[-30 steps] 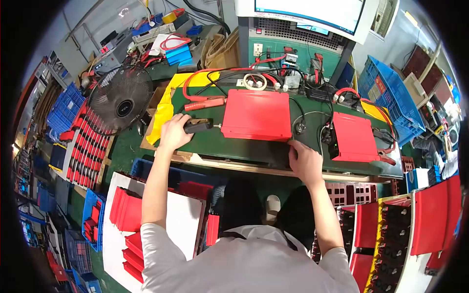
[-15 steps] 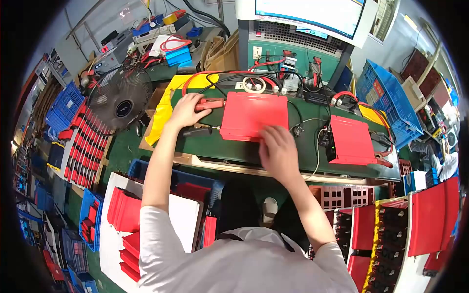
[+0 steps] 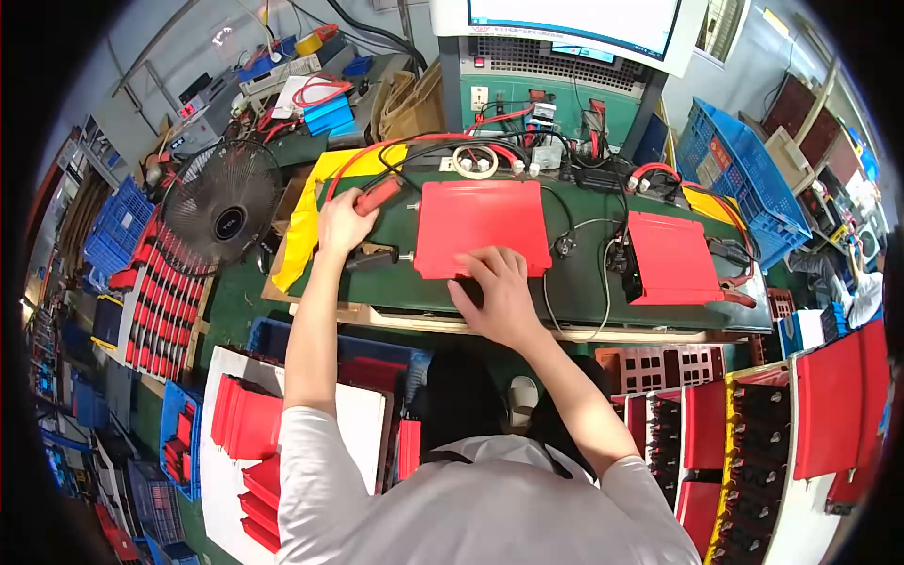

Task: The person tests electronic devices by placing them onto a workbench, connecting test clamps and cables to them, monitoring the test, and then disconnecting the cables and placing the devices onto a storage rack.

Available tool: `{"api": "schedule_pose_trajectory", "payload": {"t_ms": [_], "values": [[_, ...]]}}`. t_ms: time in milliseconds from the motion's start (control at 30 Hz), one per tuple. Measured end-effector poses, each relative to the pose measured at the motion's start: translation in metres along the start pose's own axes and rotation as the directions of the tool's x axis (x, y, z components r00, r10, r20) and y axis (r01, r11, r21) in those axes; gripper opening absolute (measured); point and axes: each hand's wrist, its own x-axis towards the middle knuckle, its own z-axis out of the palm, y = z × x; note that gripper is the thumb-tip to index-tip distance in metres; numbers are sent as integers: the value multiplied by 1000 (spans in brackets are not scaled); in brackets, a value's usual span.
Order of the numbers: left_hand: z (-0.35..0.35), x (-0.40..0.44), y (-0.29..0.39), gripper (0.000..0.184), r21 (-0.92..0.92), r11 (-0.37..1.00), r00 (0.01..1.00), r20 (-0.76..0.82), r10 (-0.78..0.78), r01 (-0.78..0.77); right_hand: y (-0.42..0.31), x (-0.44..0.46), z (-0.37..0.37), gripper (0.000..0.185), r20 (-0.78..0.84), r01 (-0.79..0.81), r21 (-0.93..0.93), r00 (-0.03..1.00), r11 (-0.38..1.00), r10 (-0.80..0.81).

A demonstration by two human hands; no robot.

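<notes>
My left hand (image 3: 343,224) is closed around a red-handled clamp (image 3: 379,196), tilted up and apart from the red metal box (image 3: 482,221). A bare terminal stud shows on that box's left side. Just below, a black clamp (image 3: 374,255) sits at the lower stud and appears to grip it. My right hand (image 3: 504,299) rests on the box's front edge, with its thumb spread away and its fingertips on the top face.
A second red box (image 3: 670,259) with cables lies to the right on the green bench (image 3: 584,306). Behind are coiled cables, a monitor (image 3: 574,24) and a blue crate (image 3: 730,174). A fan (image 3: 226,212) stands left. Red boxes (image 3: 247,419) are stacked below.
My left hand has drawn the red clamp off the upper stud, leftward and tilted up. My right hand has shifted left along the box's front edge. The head view has shifted slightly.
</notes>
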Motion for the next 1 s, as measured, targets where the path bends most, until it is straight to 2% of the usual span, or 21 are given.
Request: {"api": "schedule_pose_trajectory", "payload": {"t_ms": [33, 133, 167, 267, 333, 367, 400, 433, 467, 500, 533, 567, 633, 667, 733, 800, 833, 867, 933, 967, 1000], "values": [[3, 1, -2, 41, 18, 1000, 1000, -15, -21, 21, -6, -1, -4, 28, -41, -9, 16, 999, 1000, 9], [2, 4, -1, 57, 13, 1000, 1000, -1, -5, 5, -13, -18, -23, 23, 43, -34, 77, 999, 996, 31], [-1, 6, -1, 72, 47, 998, 996, 83, 42, -46, -12, -25, -30, 21, 26, 2, 144, 1000, 990, -6], [6, 5, 14, 69, 120, 963, 950, -171, 260, -242, -19, -43, -50, 18, -116, 96, 225, 991, 970, -71], [-3, -2, 55, 48, -179, 976, 985, -139, 102, -126, -19, -67, -55, 17, -68, -3, 201, 998, 980, 17], [-4, -11, 75, 44, -429, 902, 999, -42, 32, -47, -14, -82, -49, 18, -33, -86, 216, 995, 973, 95], [-4, -20, 92, 41, -639, 767, 997, 72, -14, 57, -10, -91, -46, 18, 2, -167, 230, 985, 959, 171], [-4, -32, 105, 38, -602, 796, 994, 39, 105, -60, -20, -87, -56, 28, 300, -497, 283, 858, 820, 417], [-11, -45, 119, 36, -624, 778, 968, 235, 93, 76, -18, -89, -50, 36, 423, -633, 399, 769, 664, 480], [-6, -56, 128, 35, -536, 844, 985, 132, 107, -20, -13, -92, -38, 44, 547, -741, 482, 671, 467, 501], [-5, -64, 136, 34, -430, 896, 991, 28, 133, -108, -11, -94, -32, 52, 667, -816, 524, 571, 244, 478], [-10, -71, 139, 33, -429, 903, 995, 80, 66, -25, -13, -97, -30, 71, 719, -867, 477, 479, 144, 503], [-24, -84, 143, 32, -461, 882, 990, 140, -31, 93, -24, -91, -28, 77, 726, -829, 554, 438, -75, 530], [-30, -95, 147, 28, -533, 826, 977, 191, -93, 182, -31, -86, -28, 81, 732, -791, 584, 415, -183, 540], [-74, -107, 174, 28, -413, 862, 930, 334, -157, 293, -41, -84, -30, 73, 653, -751, 638, 410, -171, 637], [-59, -126, 150, 33, -539, 827, 980, 192, -60, 156, -43, -92, -29, 67, 602, -748, 649, 392, -141, 696], [-57, -131, 135, 35, -530, 826, 968, 242, -70, 192, -49, -87, -47, 64, 589, -702, 699, 459, -134, 665], [-52, -133, 125, 38, -529, 819, 954, 292, -69, 221, -53, -83, -60, 63, 575, -725, 681, 443, -103, 688], [-46, -137, 125, 44, -666, 632, 912, 365, -189, 397, -59, -86, -83, 63, 532, -768, 638, 391, -52, 751], [-46, -135, 130, 45, -705, 636, 945, 295, -141, 315, -57, -90, -92, 64, 547, -746, 664, 429, -60, 719], [-41, -132, 132, 47, -743, 629, 970, 225, -90, 231, -58, -92, -103, 67, 547, -765, 643, 413, -49, 728]]}}
